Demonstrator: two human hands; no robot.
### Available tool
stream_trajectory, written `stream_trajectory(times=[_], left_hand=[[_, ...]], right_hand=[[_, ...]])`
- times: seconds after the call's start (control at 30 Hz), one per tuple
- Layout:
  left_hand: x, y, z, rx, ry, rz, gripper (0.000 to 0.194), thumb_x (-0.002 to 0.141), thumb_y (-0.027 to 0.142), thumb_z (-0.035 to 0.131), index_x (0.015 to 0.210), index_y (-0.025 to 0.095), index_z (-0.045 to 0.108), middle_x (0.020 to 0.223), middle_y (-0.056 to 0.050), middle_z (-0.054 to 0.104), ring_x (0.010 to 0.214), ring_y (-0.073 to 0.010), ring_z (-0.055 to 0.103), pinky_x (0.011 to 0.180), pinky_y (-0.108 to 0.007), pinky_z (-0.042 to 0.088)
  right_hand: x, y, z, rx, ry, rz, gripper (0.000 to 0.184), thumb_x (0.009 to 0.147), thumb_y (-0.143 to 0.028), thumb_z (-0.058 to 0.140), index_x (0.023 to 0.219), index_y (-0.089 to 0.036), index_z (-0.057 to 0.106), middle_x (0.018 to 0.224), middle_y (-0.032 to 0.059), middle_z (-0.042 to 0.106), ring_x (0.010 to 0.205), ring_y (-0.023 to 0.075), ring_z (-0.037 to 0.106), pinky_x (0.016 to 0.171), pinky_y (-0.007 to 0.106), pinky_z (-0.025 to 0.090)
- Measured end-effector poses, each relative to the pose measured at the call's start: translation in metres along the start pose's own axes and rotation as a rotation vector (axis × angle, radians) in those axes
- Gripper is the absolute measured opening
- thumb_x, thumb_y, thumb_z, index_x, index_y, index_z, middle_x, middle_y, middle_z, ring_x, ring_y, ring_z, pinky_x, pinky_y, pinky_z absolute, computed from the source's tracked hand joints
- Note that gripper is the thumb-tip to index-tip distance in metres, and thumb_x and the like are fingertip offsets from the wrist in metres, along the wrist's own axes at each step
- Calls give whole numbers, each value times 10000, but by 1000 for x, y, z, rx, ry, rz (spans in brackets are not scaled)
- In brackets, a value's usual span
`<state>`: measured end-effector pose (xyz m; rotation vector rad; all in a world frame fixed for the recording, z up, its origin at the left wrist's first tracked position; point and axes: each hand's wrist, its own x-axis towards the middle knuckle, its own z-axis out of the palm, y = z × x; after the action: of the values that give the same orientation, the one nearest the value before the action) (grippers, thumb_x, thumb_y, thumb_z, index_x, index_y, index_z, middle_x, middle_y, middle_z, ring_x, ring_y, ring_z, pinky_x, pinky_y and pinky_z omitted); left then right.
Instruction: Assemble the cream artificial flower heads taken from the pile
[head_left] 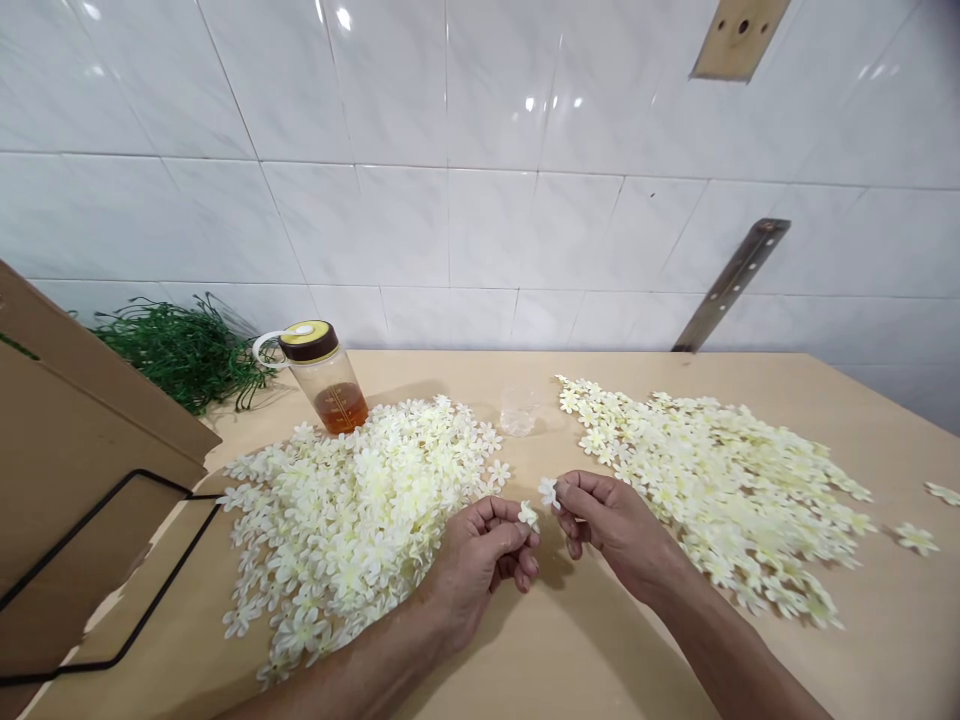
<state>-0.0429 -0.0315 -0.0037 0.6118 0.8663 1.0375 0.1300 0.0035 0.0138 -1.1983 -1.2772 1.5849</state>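
Between the thumb and finger of my left hand (487, 550) is a pale cream artificial flower (528, 515). A whiter artificial flower (548, 492) is pinched in my right hand (611, 525), just up and right of the first one. The two flowers are close together but apart, above the table between two heaps. A thick pile of cream flowers (360, 500) lies beside and behind my left hand. Another, flatter spread of flowers (720, 470) lies to the right, partly behind my right forearm.
A bottle (326, 385) of amber liquid stands behind the left pile. Near the middle back sits a small clear plastic cup (519, 412). Green artificial stems (172, 345), a cardboard box (82, 470) and a black wire frame (161, 590) are at left. A tiled wall (420, 230) borders the table.
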Motion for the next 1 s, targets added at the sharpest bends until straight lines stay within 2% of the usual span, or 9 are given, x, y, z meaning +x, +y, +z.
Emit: stream_trajectory(times=[0.3, 0.43, 0.53, 0.63, 0.73, 0.8, 0.9, 1.0], left_hand=[[-1, 1, 1, -3, -8, -20, 145, 655, 171, 676, 763, 141, 583, 709, -30, 647, 490, -94, 556, 453, -211, 408], [0, -1, 1, 4, -4, -24, 168, 655, 192, 689, 782, 144, 591, 707, -27, 650, 496, -100, 570, 459, -211, 410], [0, -3, 1, 9, -16, -14, 153, 666, 184, 676, 785, 139, 590, 699, -30, 649, 492, -100, 569, 457, -208, 406], [-1, -3, 1, 15, -35, -2, 133, 691, 185, 670, 781, 137, 586, 694, -33, 648, 487, -93, 557, 458, -204, 406], [-1, -2, 2, 1, -43, 27, 119, 728, 206, 665, 752, 138, 571, 684, -27, 636, 475, -81, 536, 464, -205, 411], [-2, -1, 2, -16, -25, 29, 117, 725, 194, 664, 759, 142, 565, 699, -25, 638, 484, -82, 537, 465, -205, 416], [-2, 0, 2, -23, 13, 11, 129, 704, 171, 665, 788, 142, 572, 712, -29, 645, 504, -90, 551, 460, -201, 414], [-2, 0, 1, -26, 25, 23, 116, 696, 159, 655, 782, 133, 583, 715, -36, 643, 513, -93, 554, 457, -200, 413]], right_hand=[[-4, -2, 4, -25, -21, -49, 280, 801, -444, 675, 777, -176, 596, 554, -53, 528, 474, 96, 489, 508, 235, 431], [-5, -3, 6, -153, -21, -73, 269, 830, -440, 642, 796, -179, 585, 561, -45, 548, 498, 111, 525, 545, 250, 459], [-5, -5, 10, -340, 73, -110, 242, 852, -424, 605, 822, -183, 604, 579, -32, 567, 501, 125, 545, 531, 254, 462], [-4, -14, 19, -569, 196, -275, 211, 863, -383, 577, 816, -193, 656, 709, 22, 657, 605, 155, 605, 556, 260, 486], [-5, -23, 26, -645, 92, -497, 231, 875, -350, 554, 998, -234, 712, 1037, 71, 694, 872, 199, 650, 636, 268, 534], [-6, -25, 26, -661, 104, -567, 263, 884, -347, 547, 1071, -246, 702, 1117, 80, 675, 894, 198, 646, 636, 272, 541], [-8, -22, 19, -720, 176, -560, 232, 895, -367, 546, 967, -224, 713, 976, 77, 703, 742, 173, 633, 613, 281, 518], [-11, -15, 12, -800, 90, -476, 233, 894, -392, 554, 855, -233, 720, 820, 41, 706, 667, 164, 617, 585, 275, 481]])
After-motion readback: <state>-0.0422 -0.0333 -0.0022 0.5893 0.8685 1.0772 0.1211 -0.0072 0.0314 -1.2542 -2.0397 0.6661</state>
